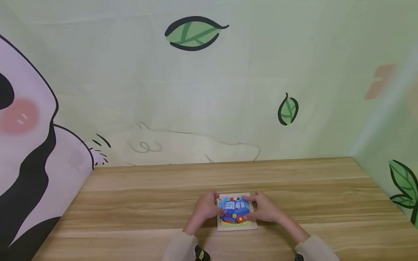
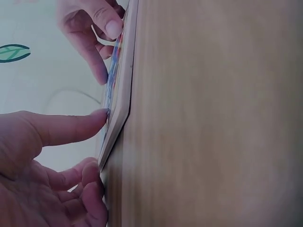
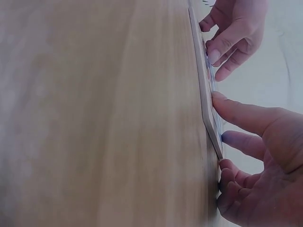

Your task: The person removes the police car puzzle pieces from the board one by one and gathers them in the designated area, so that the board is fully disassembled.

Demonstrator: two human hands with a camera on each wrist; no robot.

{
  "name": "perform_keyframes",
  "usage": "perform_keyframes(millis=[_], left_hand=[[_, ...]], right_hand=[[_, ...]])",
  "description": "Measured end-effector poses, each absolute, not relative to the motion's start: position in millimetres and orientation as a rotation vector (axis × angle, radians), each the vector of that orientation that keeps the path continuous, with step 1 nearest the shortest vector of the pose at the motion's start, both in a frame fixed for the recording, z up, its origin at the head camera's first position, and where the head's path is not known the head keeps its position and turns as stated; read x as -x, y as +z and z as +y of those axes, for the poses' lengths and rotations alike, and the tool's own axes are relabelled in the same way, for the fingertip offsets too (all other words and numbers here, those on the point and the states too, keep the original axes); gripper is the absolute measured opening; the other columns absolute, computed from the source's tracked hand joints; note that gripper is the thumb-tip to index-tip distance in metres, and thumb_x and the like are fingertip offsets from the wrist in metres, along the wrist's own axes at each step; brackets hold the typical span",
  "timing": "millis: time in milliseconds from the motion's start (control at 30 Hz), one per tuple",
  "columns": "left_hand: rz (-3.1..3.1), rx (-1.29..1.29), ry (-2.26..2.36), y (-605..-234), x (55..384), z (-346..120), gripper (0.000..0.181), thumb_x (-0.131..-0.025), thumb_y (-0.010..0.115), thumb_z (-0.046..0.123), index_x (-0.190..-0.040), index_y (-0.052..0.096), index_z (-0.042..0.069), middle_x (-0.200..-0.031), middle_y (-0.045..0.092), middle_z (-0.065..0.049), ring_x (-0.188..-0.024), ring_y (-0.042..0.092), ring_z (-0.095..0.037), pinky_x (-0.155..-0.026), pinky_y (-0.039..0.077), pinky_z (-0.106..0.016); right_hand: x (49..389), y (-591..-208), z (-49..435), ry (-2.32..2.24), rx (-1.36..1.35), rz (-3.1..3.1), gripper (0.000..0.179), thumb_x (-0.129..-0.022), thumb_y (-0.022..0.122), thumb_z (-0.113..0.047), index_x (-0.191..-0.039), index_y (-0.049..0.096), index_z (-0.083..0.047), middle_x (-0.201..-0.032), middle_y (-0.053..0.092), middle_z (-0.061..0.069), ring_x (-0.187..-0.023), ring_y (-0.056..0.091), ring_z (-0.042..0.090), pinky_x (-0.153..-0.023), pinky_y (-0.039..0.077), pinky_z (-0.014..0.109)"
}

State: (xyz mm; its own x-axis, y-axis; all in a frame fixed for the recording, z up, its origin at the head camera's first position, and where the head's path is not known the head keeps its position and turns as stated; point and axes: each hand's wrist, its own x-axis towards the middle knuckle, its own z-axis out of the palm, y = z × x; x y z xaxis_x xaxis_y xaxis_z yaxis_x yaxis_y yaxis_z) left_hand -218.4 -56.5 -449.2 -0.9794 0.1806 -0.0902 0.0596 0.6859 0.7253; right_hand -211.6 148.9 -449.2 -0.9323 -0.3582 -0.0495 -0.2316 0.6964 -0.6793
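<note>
A small square picture puzzle (image 1: 233, 228) with a pale wooden border lies on the table, showing a blue cartoon car with a red wheel. My left hand (image 1: 204, 206) grips its left side; in the left wrist view the thumb (image 2: 71, 127) is on the picture and the curled fingers (image 2: 90, 189) are at the edge. From the other side my right hand (image 1: 267, 208) holds it. In the right wrist view that thumb (image 3: 246, 115) and forefinger touch the picture face, while the other fingers (image 3: 232, 187) curl beside the board's edge.
The wood-grain table (image 1: 147, 195) runs back to a pale green wall (image 1: 130, 72) printed with leaves (image 1: 196, 34). A large cartoon panda figure (image 1: 29, 152) covers the left side. Pale sleeves (image 1: 183, 246) reach in from the front edge.
</note>
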Motion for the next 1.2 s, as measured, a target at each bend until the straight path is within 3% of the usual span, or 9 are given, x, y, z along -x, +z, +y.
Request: perform_keyframes(millis=[333,667,933,1200], left_hand=[[2.741,-0.134,1.202,-447.2,211.9,-54.3,0.039,-0.068,0.077,0.005,-0.098,0.054,-0.006,-0.08,0.055,-0.01,-0.071,0.05,-0.021,-0.064,0.047,-0.035],[2.886,-0.178,1.054,-440.7,201.1,-45.0,0.046,-0.064,0.078,0.004,-0.104,0.059,-0.011,-0.091,0.062,-0.017,-0.075,0.054,-0.023,-0.071,0.048,-0.04],[2.724,-0.11,1.302,-447.5,205.3,-46.6,0.047,-0.07,0.072,0.002,-0.113,0.055,-0.009,-0.074,0.051,-0.006,-0.066,0.048,-0.019,-0.056,0.041,-0.028],[2.747,0.022,1.251,-452.0,213.3,-47.2,0.043,-0.068,0.075,0.006,-0.106,0.058,-0.002,-0.081,0.053,-0.007,-0.073,0.049,-0.021,-0.065,0.041,-0.034]], right_hand=[[210.3,-448.6,147.6,-1.044,0.496,2.741,0.059,-0.067,0.079,-0.023,-0.119,0.059,-0.002,-0.093,0.045,0.008,-0.076,0.039,0.017,-0.062,0.032,0.026],[209.3,-450.2,148.6,-1.013,0.511,2.753,0.059,-0.069,0.078,-0.023,-0.119,0.057,0.0,-0.083,0.039,0.005,-0.07,0.035,0.016,-0.059,0.03,0.024],[207.2,-450.6,148.2,-1.049,0.52,2.756,0.059,-0.068,0.078,-0.018,-0.118,0.056,0.005,-0.083,0.039,0.006,-0.072,0.035,0.016,-0.06,0.03,0.025],[206.3,-451.7,147.9,-1.016,0.525,2.778,0.06,-0.068,0.079,-0.022,-0.118,0.057,0.002,-0.08,0.038,0.004,-0.07,0.035,0.015,-0.058,0.029,0.023]])
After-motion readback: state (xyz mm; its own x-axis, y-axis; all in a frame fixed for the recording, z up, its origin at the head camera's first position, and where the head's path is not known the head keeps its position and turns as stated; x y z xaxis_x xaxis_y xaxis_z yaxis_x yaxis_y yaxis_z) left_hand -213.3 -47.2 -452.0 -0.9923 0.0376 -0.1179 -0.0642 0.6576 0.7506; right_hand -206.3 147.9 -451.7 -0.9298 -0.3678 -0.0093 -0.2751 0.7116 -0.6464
